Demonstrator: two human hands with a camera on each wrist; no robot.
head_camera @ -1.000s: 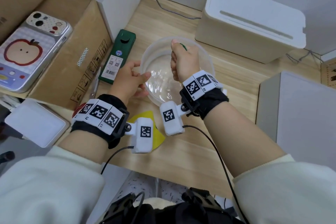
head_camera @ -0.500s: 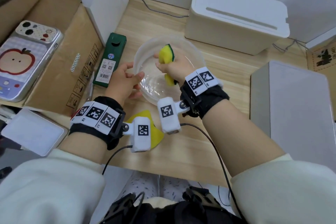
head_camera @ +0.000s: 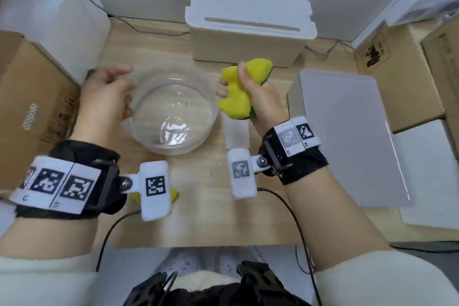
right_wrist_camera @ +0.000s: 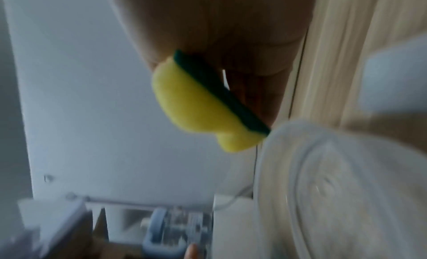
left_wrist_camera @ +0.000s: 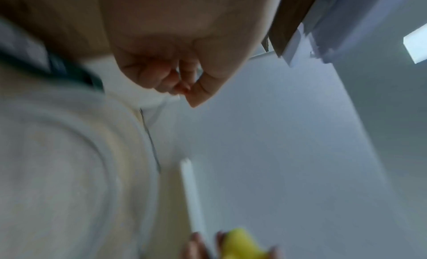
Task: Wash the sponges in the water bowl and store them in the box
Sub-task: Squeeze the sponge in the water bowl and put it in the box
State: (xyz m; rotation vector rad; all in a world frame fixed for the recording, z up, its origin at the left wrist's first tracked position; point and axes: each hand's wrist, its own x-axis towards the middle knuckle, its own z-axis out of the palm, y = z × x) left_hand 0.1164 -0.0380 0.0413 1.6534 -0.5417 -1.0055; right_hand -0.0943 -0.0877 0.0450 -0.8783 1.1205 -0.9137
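My right hand grips a yellow sponge with a green scouring side, squeezed out of shape, in the air just right of the clear water bowl. The right wrist view shows that sponge under my palm, beside the bowl's rim. My left hand sits against the bowl's left side, fingers loosely curled and holding nothing. A second yellow sponge lies on the table, mostly hidden under my left wrist camera.
A white box with a slotted lid stands behind the bowl. A grey lidded box sits close on the right. Cardboard boxes crowd the left; more are stacked at the far right. A small white pad lies beside the bowl.
My right hand lifted the sponge out of the bowl and carried it to the right. The left hand stayed at the bowl's left side.
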